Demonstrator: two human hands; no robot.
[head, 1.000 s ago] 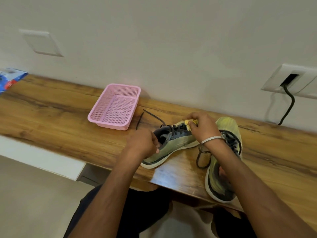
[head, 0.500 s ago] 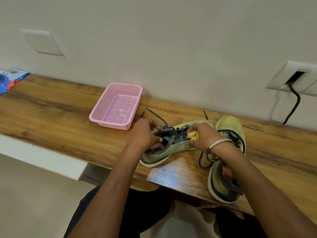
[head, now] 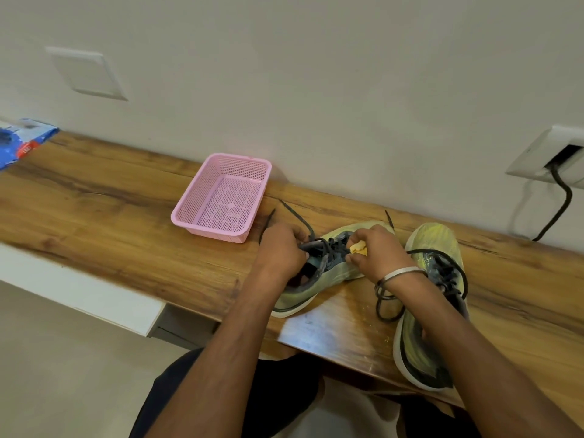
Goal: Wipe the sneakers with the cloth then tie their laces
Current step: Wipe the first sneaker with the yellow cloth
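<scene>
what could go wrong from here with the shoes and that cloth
1. The right hand holds the yellow cloth bunched up right at the laces of the left sneaker, so the cloth may snag in them.
2. The right sneaker has its heel over the table edge, under the right forearm; a nudge might tip it off.
3. Its loose lace loop lies below the right wrist and may catch on it.

The basket (head: 222, 197) is pink with lots of tiny holes in rows. The tabletop (head: 104, 216) is brown wood with dark wavy lines. The left sneaker (head: 319, 279) is pale green with grey inside and dark laces (head: 300, 221). The right sneaker (head: 425, 336) is yellow-green with a white sole. The cloth (head: 358, 249) is yellow. The wall (head: 316, 74) is cream.
</scene>
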